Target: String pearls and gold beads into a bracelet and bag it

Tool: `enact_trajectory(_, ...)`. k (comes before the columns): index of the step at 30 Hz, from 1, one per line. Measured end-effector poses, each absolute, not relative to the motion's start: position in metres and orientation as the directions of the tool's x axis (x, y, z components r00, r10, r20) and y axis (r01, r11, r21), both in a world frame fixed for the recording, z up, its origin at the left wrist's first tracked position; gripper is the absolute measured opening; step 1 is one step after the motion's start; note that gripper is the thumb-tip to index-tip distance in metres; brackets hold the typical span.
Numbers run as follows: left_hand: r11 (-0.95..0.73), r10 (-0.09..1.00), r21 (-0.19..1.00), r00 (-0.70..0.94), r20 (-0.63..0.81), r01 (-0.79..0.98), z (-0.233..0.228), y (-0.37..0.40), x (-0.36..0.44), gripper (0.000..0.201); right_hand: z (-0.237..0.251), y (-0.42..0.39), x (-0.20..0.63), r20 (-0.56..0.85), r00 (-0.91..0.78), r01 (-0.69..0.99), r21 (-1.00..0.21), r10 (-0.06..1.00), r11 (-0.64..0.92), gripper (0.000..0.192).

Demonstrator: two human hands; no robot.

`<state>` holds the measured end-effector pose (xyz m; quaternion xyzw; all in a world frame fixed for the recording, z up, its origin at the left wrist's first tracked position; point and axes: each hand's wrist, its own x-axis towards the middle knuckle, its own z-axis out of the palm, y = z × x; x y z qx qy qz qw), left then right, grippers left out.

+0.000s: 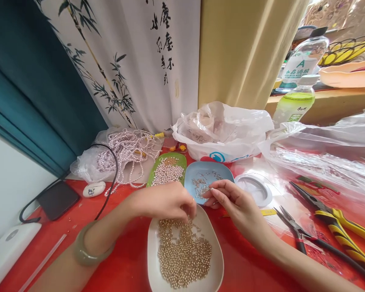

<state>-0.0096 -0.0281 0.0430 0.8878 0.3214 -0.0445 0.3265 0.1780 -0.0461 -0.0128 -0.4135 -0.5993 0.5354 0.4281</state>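
Head view, left hand: the left hand (166, 201) hovers over the far edge of a white dish (155, 259), fingers curled down and pressed together among gold beads (184, 253); whether they pinch a bead cannot be told. A pale green bangle (88, 251) circles that wrist.
Head view, right hand: the right hand (234, 200) sits just right of the left, thumb and forefinger pinching a thin metal pin, too small to see clearly, at the near rim of a blue dish (208, 168).
Head view, beads: the gold beads fill the white dish, which lies on the red table (130, 263) right under both hands.
Head view, blue dish: holds loose metal pins, just beyond the white dish.
Head view, green dish: a green dish (153, 172) of pale pearls sits left of the blue one.
Head view, right side: black-and-yellow pliers (337, 219) lie on clear plastic, well apart from the hands.
Head view, back: a white plastic bag (225, 134) and strings of pearls (127, 150) lie by the curtain.
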Motion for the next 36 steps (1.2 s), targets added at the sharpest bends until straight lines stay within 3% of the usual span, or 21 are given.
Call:
enact_trajectory(7, -0.733, 0.565, 0.327, 0.802, -0.197, 0.596, 0.026, -0.039, 0.003, 0.014, -0.015, -0.046, 0.178, 0.075, -0.293, 0.049, -0.994, 0.953, 0.093, 0.016)
enact_trajectory(14, -0.728, 0.590, 0.284, 0.781, -0.205, 0.624, 0.028, -0.046, 0.012, 0.016, -0.018, -0.046, 0.179, 0.090, -0.303, 0.058, -0.992, 0.949, 0.112, 0.014)
enact_trajectory(20, -0.767, 0.589, 0.154, 0.778, -0.218, 0.623, 0.025, -0.051, 0.016, 0.013, -0.015, -0.047, 0.178, 0.096, -0.288, 0.060, -0.991, 0.953, 0.118, 0.014)
enact_trajectory(22, -0.763, 0.579, 0.201, 0.788, -0.208, 0.614, 0.028, -0.049, 0.015, 0.011, -0.013, -0.048, 0.178, 0.097, -0.281, 0.056, -0.992, 0.955, 0.117, 0.014)
enact_trajectory(25, -0.671, 0.583, 0.436, 0.790, -0.189, 0.599, 0.032, -0.041, 0.008, 0.010, -0.011, -0.050, 0.178, 0.080, -0.276, 0.044, -0.994, 0.958, 0.096, 0.016)
enact_trajectory(28, -0.355, 0.646, 0.768, 0.734, -0.212, 0.534, 0.032, -0.026, -0.001, 0.009, -0.010, -0.051, 0.179, 0.063, -0.263, 0.031, -0.997, 0.963, 0.074, 0.016)
enact_trajectory(30, -0.102, 0.696, 0.901, 0.677, -0.239, 0.423, 0.027, -0.016, -0.006, 0.008, -0.009, -0.051, 0.178, 0.046, -0.270, 0.018, -0.998, 0.962, 0.053, 0.015)
enact_trajectory(33, 0.113, 0.782, 0.963, 0.575, -0.238, 0.245, 0.018, -0.005, -0.009, 0.008, -0.009, -0.052, 0.178, 0.018, -0.305, 0.010, -1.000, 0.952, 0.022, 0.014)
enact_trajectory(36, 0.194, 0.840, 0.973, 0.491, -0.231, 0.126, 0.011, -0.002, -0.007, 0.015, -0.008, -0.054, 0.176, -0.001, -0.343, 0.013, -1.000, 0.939, 0.004, 0.013)
